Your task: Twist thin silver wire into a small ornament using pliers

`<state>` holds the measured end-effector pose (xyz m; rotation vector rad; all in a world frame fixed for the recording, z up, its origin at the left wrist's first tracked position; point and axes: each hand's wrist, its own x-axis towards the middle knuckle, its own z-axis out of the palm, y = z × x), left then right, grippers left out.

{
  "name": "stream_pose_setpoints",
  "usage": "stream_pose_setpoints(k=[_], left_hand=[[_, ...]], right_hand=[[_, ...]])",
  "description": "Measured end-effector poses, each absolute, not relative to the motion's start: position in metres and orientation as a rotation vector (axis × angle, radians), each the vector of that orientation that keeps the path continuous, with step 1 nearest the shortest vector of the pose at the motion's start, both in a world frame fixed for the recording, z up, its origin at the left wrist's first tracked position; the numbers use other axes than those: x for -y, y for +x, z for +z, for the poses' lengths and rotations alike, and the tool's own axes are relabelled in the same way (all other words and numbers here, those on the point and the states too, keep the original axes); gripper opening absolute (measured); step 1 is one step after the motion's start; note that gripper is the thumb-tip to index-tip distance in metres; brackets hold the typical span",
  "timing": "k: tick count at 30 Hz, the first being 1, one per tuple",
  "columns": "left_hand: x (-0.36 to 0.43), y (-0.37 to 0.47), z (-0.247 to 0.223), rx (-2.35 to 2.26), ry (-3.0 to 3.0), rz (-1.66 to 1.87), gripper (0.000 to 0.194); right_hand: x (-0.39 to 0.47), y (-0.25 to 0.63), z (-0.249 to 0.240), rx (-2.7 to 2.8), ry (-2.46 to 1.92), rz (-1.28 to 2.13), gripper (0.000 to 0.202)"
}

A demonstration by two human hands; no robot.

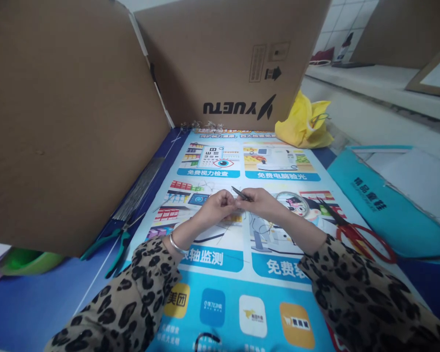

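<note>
My right hand (261, 201) is closed around a slim dark tool that looks like tweezers (241, 193), its pointed end sticking out up and to the left. Close beside it, my left hand (217, 209) pinches with thumb and fingertips, almost touching the right fingers. What sits between the left fingertips is too small to make out. Thin wire or thread (258, 222) loops loosely below the right hand on the printed poster (212, 288). A clear ring-shaped coil (306, 208) lies just beyond my right wrist.
Red-handled scissors (366, 240) lie at right, beside a turquoise box lid (385, 195). Green-handled pliers (120, 243) and a bundle of grey wires (141, 188) lie at left. Cardboard panels (220, 58) wall off the back and left. A yellow bag (302, 122) stands back right.
</note>
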<state>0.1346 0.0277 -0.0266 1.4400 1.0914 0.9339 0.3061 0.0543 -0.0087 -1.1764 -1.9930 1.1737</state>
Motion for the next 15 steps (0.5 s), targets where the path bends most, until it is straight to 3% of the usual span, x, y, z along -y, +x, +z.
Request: stream_pose_setpoints(k=[6, 15], left_hand=[[-0.0267, 0.1338, -0.0236, -1.25, 1.568, 0.839, 0.009], [-0.0245, 0.134, -0.0259, -1.246, 1.662, 0.87, 0.021]], right_hand=[[-0.0542, 0.3059, -0.0111, 1.984, -1.145, 1.188, 0.02], [-0.055, 0.3051, -0.0134, 1.96, -1.084, 1.195, 0.015]])
